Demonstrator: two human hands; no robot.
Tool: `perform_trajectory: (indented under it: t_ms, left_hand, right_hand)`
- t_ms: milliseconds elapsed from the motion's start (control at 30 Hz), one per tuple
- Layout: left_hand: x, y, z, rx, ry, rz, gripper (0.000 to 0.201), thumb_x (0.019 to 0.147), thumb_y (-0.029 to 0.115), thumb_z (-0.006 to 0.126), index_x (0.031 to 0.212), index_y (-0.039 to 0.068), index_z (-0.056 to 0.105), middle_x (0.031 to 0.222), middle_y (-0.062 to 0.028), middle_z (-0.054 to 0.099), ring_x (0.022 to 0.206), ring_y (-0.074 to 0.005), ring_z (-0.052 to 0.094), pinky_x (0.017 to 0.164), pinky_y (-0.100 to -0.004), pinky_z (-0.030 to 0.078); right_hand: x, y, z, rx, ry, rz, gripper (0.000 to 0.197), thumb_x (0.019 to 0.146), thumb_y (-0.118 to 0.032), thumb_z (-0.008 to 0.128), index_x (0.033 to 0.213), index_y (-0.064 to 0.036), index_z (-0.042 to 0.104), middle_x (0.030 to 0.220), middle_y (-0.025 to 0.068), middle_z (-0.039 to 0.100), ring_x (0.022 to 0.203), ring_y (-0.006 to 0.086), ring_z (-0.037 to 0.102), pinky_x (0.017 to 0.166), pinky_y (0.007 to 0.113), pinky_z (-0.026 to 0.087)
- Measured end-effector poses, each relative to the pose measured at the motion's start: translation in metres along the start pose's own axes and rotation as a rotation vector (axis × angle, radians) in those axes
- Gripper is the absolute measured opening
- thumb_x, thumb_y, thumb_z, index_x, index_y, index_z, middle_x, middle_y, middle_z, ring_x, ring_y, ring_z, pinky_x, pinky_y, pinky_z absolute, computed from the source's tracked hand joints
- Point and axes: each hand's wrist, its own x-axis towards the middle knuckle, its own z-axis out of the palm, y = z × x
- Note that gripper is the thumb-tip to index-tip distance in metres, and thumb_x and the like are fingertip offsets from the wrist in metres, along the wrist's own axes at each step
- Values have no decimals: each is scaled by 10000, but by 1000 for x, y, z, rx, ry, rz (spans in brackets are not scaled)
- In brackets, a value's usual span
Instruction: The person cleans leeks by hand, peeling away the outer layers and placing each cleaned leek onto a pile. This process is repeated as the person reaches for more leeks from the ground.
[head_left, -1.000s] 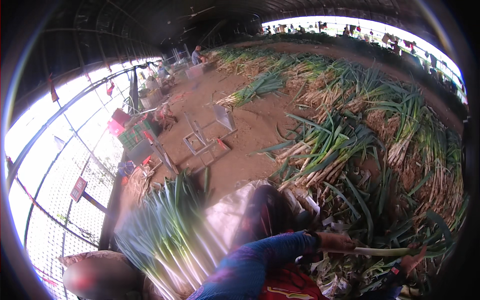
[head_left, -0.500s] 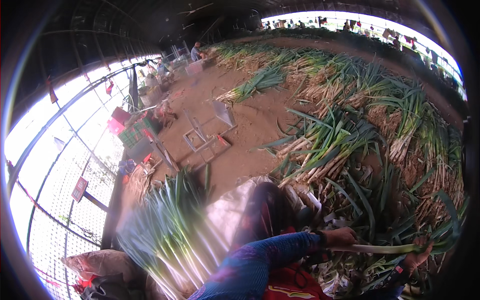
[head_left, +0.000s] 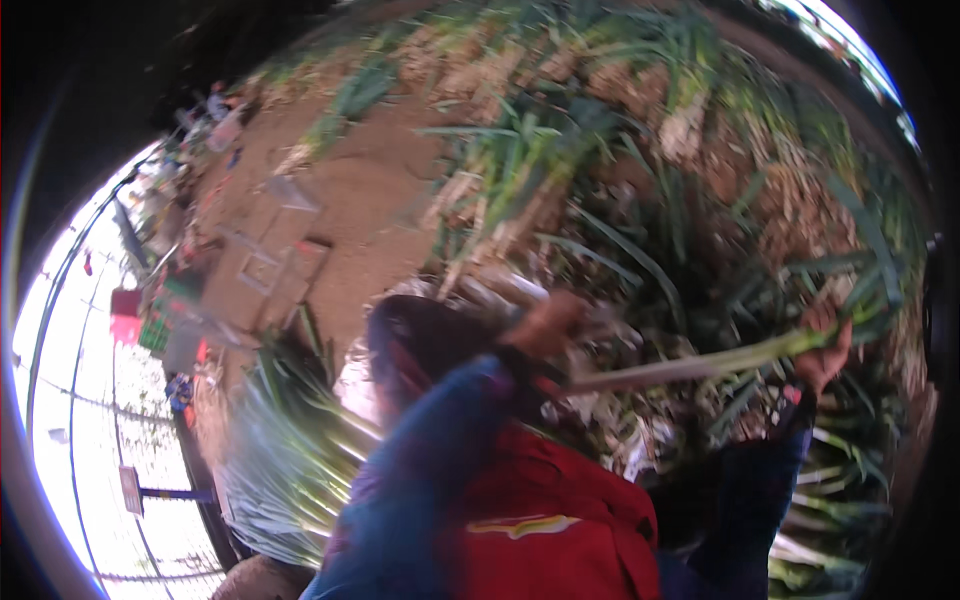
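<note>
My right hand is closed round a long green onion, just where its pale stalk turns into leaves. The stalk reaches left across my lap, its pale end in front of the red apron. Close above that end is my left hand, smeared by motion, so its fingers do not show clearly. To my left lies a bundle of cleaned green onions with white stalks and blue-green leaves. Untrimmed green onions with dry, brownish roots are heaped ahead of me.
Peelings and loose leaves cover the ground by my lap. More green onions lie at lower right. Beyond the bundle are a low frame stool, a green crate and a mesh fence. Another person sits far left.
My view has swung right and down. The left hand has come away from the stalk, up and leftward. My right hand keeps its hold, and the green onion now slopes down to the left.
</note>
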Motion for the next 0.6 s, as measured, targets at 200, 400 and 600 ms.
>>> perform_trajectory:
  t_ms: [200,400,600]
  left_hand:
    - [-62,-178,-79,-226,474,-16,330,760,-7,637,1054,89,523,759,22,468,594,-62,422,518,-206,398]
    - [-45,-134,-138,-758,447,-376,314,820,131,569,1132,96,565,938,-60,589,800,-144,582,605,-250,468]
    - [35,45,-68,-68,203,-9,408,836,271,626,1179,57,573,1160,-154,565,1112,-297,521,958,-373,399]
  right_hand:
    - [-3,-23,-1,4,188,-196,260,851,-253,518,910,-1,498,732,22,374,665,170,355,643,332,328]
    - [-3,-18,-5,47,371,-172,291,861,-326,500,839,-41,447,683,13,345,618,165,357,624,335,341]
    - [3,21,1,17,513,-178,264,854,-314,567,822,-70,469,699,15,411,617,153,417,618,324,368]
